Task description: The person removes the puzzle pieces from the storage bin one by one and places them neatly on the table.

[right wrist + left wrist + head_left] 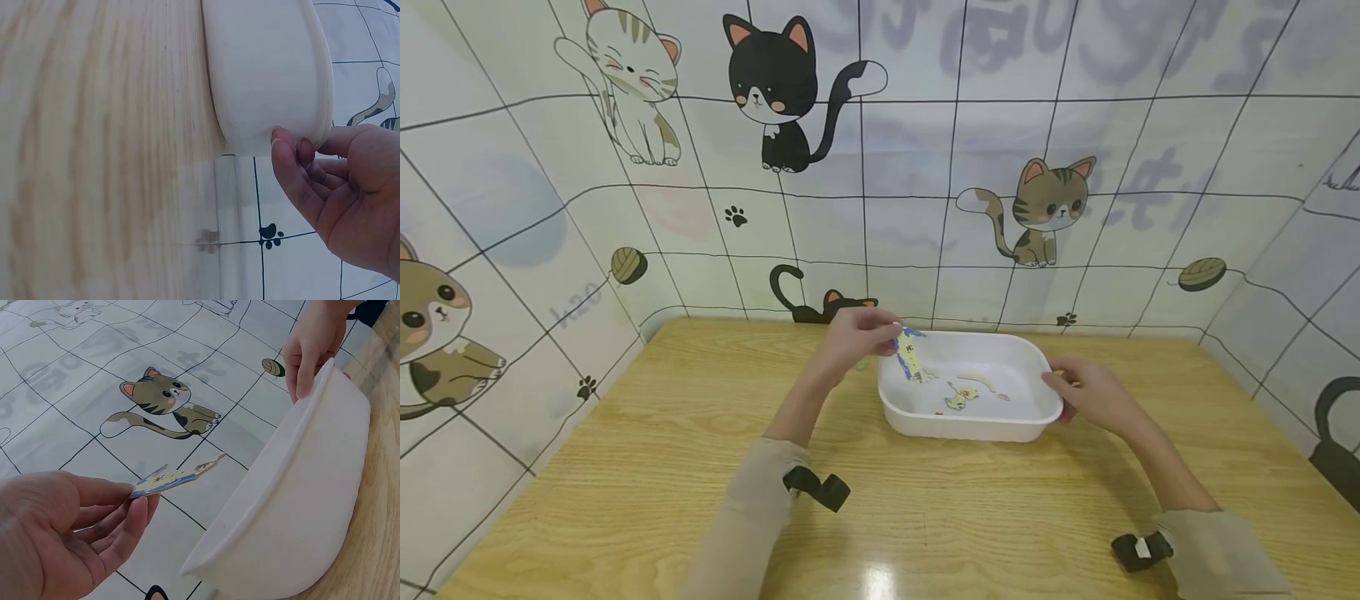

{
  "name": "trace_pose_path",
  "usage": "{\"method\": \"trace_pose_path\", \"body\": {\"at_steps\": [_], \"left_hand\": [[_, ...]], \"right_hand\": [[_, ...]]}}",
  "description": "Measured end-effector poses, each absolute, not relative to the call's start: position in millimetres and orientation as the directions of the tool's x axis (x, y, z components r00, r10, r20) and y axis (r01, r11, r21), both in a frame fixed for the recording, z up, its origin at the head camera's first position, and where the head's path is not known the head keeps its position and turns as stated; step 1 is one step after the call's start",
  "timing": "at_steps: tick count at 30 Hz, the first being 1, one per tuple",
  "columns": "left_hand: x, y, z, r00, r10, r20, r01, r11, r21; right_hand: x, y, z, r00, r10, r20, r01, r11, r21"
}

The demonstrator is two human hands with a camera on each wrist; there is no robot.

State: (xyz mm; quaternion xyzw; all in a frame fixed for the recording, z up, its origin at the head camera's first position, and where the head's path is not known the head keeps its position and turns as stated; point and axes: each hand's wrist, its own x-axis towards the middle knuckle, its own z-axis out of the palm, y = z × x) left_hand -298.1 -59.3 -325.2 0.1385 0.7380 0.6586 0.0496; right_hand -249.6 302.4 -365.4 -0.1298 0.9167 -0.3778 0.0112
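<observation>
My left hand (853, 337) pinches a thin, flat yellow-and-blue cut-out piece (907, 354) between thumb and fingers, over the left side of a white plastic basin (970, 429). From the left wrist view, the piece (178, 479) looks card-like and is held nearly edge-on, apart from the basin wall (294, 506). My right hand (1093, 392) grips the basin's right end, thumb at the rim and fingertips against the outer wall, as the right wrist view shows for the hand (350, 194). Inside the basin lie a small yellow figure cut-out (961, 395) and a curved pale strip (976, 380).
The basin stands on a wooden table (700, 467) close to the back wall covering (910, 217), printed with cats and grid lines. Partly behind my left hand, a small greenish thing (861, 364) lies on the tabletop. A tiny pinkish piece (1003, 397) is in the basin.
</observation>
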Motion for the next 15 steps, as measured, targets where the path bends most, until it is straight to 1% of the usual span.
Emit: {"method": "trace_pose_path", "body": {"at_steps": [5, 15], "left_hand": [[-299, -71, -325, -0.961, 0.243, 0.135, 0.157, 0.076, 0.985], [-307, -100, -339, -0.968, 0.196, 0.159, 0.174, 0.063, 0.983]], "right_hand": [[-250, 304, -366, -0.967, -0.243, 0.074, -0.224, 0.679, -0.699], [-247, 303, -365, -0.965, -0.248, 0.086, -0.234, 0.665, -0.710]]}}
